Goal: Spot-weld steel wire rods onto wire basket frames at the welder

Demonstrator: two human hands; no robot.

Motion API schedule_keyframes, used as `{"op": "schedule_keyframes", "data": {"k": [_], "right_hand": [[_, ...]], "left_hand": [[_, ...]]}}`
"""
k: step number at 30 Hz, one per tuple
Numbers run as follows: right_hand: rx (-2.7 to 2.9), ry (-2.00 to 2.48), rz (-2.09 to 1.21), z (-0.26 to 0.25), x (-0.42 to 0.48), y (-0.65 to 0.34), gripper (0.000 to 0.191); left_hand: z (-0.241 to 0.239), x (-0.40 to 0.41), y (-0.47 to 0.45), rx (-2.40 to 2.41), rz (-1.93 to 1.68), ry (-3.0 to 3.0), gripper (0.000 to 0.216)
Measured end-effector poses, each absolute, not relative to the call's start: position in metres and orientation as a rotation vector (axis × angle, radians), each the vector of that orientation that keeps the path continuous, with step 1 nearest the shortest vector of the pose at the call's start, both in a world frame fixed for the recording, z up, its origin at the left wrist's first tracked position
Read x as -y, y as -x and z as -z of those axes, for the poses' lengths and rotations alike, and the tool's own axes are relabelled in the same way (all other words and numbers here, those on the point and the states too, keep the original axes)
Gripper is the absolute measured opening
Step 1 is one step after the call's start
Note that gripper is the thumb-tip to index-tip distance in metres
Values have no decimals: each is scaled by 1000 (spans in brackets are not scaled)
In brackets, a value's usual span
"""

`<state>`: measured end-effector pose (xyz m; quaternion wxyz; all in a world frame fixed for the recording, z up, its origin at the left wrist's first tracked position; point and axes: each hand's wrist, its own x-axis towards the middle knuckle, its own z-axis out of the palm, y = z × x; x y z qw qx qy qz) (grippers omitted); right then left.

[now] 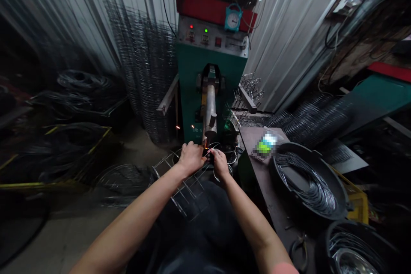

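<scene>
From my remote seat I count two bare hands meeting at one small orange glow (pixel 206 148). The right hand (pixel 220 163) has its thumb and forefinger pinched narrow on one thin wire (pixel 208 151) beside that glow. The left hand (pixel 192 156) is close on its left, fingers curled together; I cannot tell exactly what they grip, as the back of the hand hides it. One wire frame (pixel 183 188) slants out beneath the left hand and forearm, toward the near side. Just above the glow I see one metal electrode arm (pixel 210 107) reaching from one green machine (pixel 189 68) on the far side, with two sparks (pixel 192 126) in the air to its left. The machine's panel shows two lit lamps, one red (pixel 191 26) and one green (pixel 206 30), and one teal clock (pixel 233 18) hangs at its right. Far left of the machine stands a tall stack of wire racks (pixel 144 68), too many to count. On the right I have one table (pixel 257 175), one blurred bright patch (pixel 266 143) on it, and two black basins holding wire coils, one farther (pixel 341 188), one nearer (pixel 329 235).
</scene>
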<state>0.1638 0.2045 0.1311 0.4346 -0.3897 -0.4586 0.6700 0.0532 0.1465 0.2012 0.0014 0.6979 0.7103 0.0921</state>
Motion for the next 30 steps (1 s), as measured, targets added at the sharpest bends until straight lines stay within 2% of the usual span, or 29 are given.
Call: {"op": "schedule_keyframes", "data": {"k": [5,9,15,23,27,30], "right_hand": [[1264,1025,-1765,-124,-190,-195,38],[1370,1115,-1752,-115,-174,-223,36],[1386,1183,-1636,-108,-165,-242,32],[1776,1215,-1523,-81,-124,-280,37],[2179,1003,-1449,-88,-90,-306,48],[2315,777,-1389,-100,-68,-315,34]], "left_hand": [[-200,-140,-59,-2312,-247,-2134,27],[-200,-139,-57,-2388,-263,-2077,28],[-205,-146,-52,-2421,-221,-1999,29],[-206,-137,-57,-2357,-157,-2047,29],[-214,-112,-66,-2280,-164,-2196,31],[-224,-102,-68,-2278,-199,-2199,33]]}}
